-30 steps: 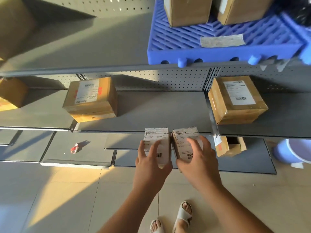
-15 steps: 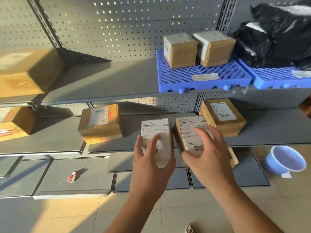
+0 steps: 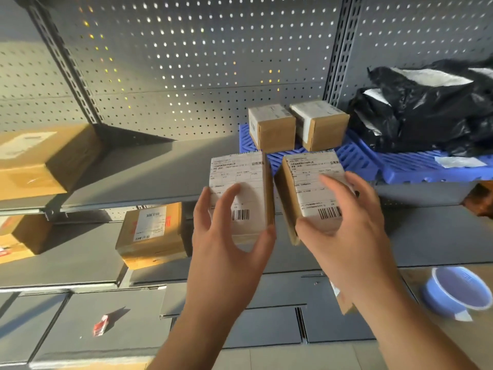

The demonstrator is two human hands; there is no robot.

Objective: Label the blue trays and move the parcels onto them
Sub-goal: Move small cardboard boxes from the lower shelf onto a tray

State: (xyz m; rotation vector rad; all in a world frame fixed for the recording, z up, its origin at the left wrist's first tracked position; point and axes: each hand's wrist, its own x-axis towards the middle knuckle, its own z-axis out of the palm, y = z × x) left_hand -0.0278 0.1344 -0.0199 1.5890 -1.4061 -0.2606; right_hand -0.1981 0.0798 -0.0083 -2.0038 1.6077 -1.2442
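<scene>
two labelled parcels held up in front of the blue tray

the left hand [image 3: 229,252] grips a small parcel [image 3: 241,190] with its fingers curled over the white shipping label and the thumb pressed against the right edge. the right hand [image 3: 344,236] clamps a second parcel [image 3: 306,193] the same way, fingers spread across its label. both labels face the camera, each with a barcode at the lower end and rows of small print too blurred to read. both parcels stand with the long axis running up and away toward the shelf; the right one leans slightly left at its top. they sit side by side, just apart, in the air before the nearer blue tray [image 3: 354,158].

on that tray stand two brown boxes [image 3: 272,129], white labels on top and wrapped down one side, writing unreadable. a second blue tray [image 3: 416,169] to the right carries black plastic bags [image 3: 426,118] and a pale strip label [image 3: 462,162] on its front part, with no legible text.
</scene>
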